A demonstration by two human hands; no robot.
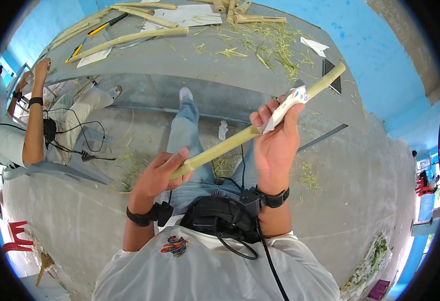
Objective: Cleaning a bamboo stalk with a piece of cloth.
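A pale green bamboo stick [225, 145] slants across my lap, its far end up over the table edge at the right. My left hand [157, 173] is closed around its near end, thumb along the top. Farther up, my right hand [280, 135] is closed around a piece of sandpaper [287, 106] wrapped on the stick, its white printed back outward and a grey edge showing. The palm side of the right hand faces up; the stick's surface under the wrap is hidden.
On the grey table [179, 62] ahead lie bamboo sticks [134, 36], green shavings [280, 47], white paper scraps [314, 46], a dark flat piece [334, 83] and a yellow-and-black cutter [98, 29]. A seated co-worker [21, 135] is at the left. A cable [267, 251] hangs over my shirt.
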